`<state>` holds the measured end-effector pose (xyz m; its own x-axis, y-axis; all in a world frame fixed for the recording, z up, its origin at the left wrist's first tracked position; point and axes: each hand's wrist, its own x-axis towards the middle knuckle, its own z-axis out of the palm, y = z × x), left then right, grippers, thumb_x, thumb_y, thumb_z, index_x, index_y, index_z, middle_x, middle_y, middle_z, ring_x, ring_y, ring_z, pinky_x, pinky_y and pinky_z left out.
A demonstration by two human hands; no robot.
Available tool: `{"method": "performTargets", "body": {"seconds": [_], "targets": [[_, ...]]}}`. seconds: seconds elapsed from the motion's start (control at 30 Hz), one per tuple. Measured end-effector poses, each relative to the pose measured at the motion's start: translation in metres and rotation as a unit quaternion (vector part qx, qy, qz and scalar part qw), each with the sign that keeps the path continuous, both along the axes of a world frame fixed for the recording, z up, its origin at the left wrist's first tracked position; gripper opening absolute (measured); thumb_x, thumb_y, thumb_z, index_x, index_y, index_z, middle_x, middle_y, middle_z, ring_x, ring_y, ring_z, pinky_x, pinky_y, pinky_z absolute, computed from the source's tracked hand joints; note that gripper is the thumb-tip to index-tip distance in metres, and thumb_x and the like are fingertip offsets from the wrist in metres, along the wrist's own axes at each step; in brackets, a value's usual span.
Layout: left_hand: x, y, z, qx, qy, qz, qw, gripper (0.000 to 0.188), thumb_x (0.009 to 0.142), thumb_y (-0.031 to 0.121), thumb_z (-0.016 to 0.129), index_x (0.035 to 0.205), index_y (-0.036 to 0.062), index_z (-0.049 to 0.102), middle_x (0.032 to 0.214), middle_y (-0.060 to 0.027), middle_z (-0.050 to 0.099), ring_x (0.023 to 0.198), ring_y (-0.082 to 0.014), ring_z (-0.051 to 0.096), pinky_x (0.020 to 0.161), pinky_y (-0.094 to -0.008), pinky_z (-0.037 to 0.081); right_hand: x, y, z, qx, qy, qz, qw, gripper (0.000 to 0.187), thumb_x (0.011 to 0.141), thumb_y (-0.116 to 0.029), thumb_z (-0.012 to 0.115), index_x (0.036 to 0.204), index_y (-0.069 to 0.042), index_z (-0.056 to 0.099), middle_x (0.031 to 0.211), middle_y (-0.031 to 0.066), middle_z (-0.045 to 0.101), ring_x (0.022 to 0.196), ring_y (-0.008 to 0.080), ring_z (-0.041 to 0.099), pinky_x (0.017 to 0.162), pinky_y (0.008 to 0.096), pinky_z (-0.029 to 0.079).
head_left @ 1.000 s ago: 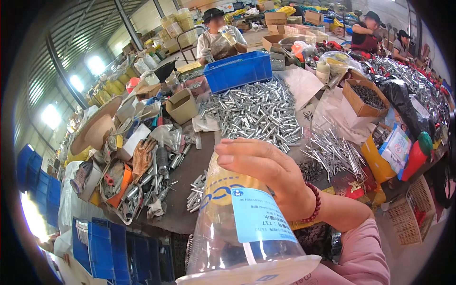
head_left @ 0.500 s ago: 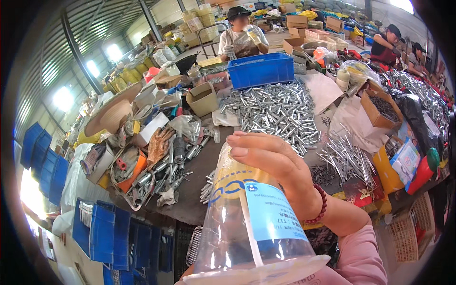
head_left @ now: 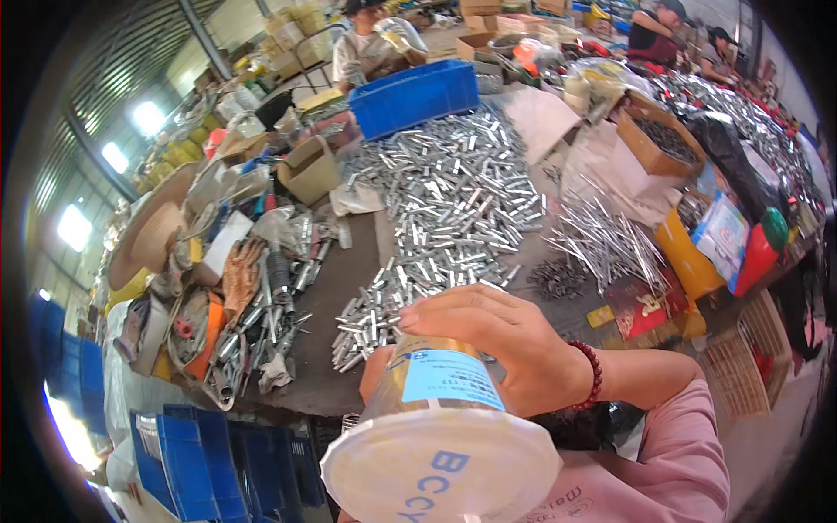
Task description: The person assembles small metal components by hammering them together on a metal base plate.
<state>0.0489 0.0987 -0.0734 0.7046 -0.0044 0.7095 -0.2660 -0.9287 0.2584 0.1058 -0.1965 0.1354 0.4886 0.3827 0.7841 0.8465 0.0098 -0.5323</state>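
Close in front of me, a clear plastic drink cup (head_left: 388, 401) with yellowish contents is tilted, its sealed white film lid (head_left: 384, 458) toward me. A pale blue label is stuck on its side. My right hand (head_left: 514, 344), with a dark red bead bracelet at the wrist, is closed around the cup's far end. Of my left hand (head_left: 373, 373), only a small part shows at the cup's left side; the cup and lid hide the rest. Beyond the cup lies a wide heap of short silver metal tubes (head_left: 462, 192) on the dark table.
A blue bin (head_left: 414, 98) stands behind the heap, with a person beyond it. Long thin rods (head_left: 610, 235) and a carton of dark pieces (head_left: 658, 144) lie to the right. Tools, gloves and a straw hat (head_left: 153, 222) crowd the left. Blue crates (head_left: 196, 462) stand lower left.
The cup has tipped so its lid now faces me, and my right hand has moved lower in the view with it. Part of my left hand shows beside the cup. The whole view has shifted.
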Motion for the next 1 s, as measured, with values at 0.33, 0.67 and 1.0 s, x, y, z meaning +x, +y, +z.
{"method": "performTargets", "body": {"seconds": [0.33,0.67,1.0], "targets": [[0.022,-0.073,0.08,-0.085,0.07,-0.099,0.989,0.02,0.081,0.001,0.086,0.096,0.0037,0.073,0.095,-0.0108,0.069,0.091,-0.0328,0.068,0.08,-0.043,0.054,0.067,-0.076,-0.028,-0.023,0.149,-0.238,0.96,0.066,0.081,-0.019,0.091,0.136,-0.006,0.058,0.116,0.0161,0.074,0.106,0.025,0.073,0.092,0.0386,0.058],[0.02,-0.072,0.081,-0.061,0.085,-0.066,0.992,0.016,0.082,0.01,0.087,0.095,0.0066,0.077,0.09,-0.0079,0.067,0.087,-0.0308,0.065,0.077,-0.0428,0.052,0.258,-0.214,-0.076,-0.036,0.253,-0.607,0.752,0.07,0.08,-0.026,0.085,0.143,-0.01,0.057,0.133,0.0215,0.072,0.124,0.04,0.069,0.104,0.0456,0.054],[0.022,-0.072,0.078,-0.073,0.094,-0.079,0.99,0.017,0.081,0.006,0.087,0.094,0.0042,0.076,0.091,-0.0107,0.067,0.086,-0.0313,0.065,0.077,-0.0425,0.052,0.314,-0.286,-0.143,0.001,0.263,-0.593,0.761,0.069,0.081,-0.021,0.081,0.14,0.004,0.055,0.134,0.0281,0.07,0.123,0.0422,0.07,0.104,0.0453,0.055]]}}
